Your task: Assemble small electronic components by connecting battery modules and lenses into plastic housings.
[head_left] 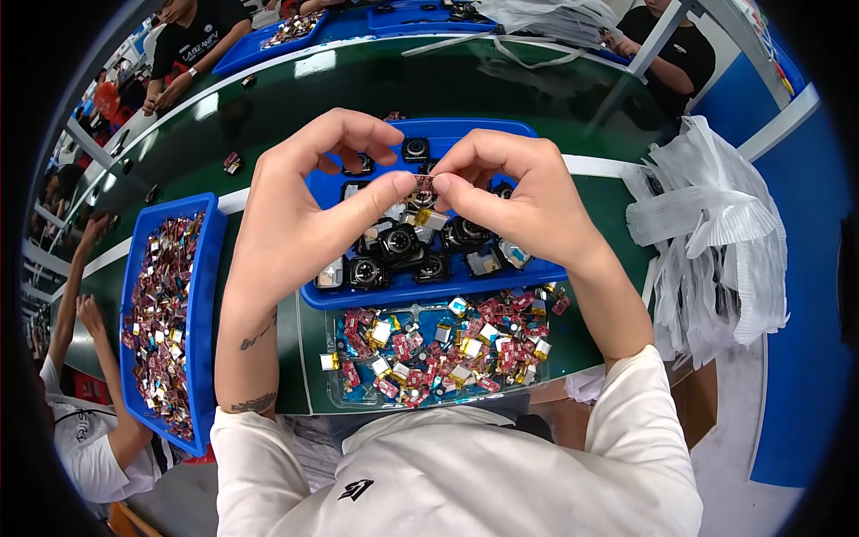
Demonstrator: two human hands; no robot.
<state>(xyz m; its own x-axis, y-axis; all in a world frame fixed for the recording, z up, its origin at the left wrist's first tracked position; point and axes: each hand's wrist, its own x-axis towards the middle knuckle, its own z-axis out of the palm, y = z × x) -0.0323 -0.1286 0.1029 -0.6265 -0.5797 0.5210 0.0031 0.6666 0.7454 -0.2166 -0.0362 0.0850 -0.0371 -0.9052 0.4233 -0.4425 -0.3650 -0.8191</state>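
Observation:
My right hand [523,183] is closed in a pinch on a small red circuit board [424,185], held over the blue tray [447,291]. On the other side of the board is my left hand [327,192], its thumb tip at the board's edge and its index finger held apart. A silver and yellow battery [431,218] shows just below the board; whether it is joined to it I cannot tell. Black round-faced watch bodies [398,240] lie in the tray beneath both hands. Nearer me, a clear plastic tray [333,387] holds many loose red boards with batteries.
A long blue bin [215,259] heaped with similar boards stands at left, near another person's arms [94,313]. White foam sleeves [716,224] hang over the right table edge. Beyond the green conveyor [349,85], people work near more trays and a metal frame post [658,40].

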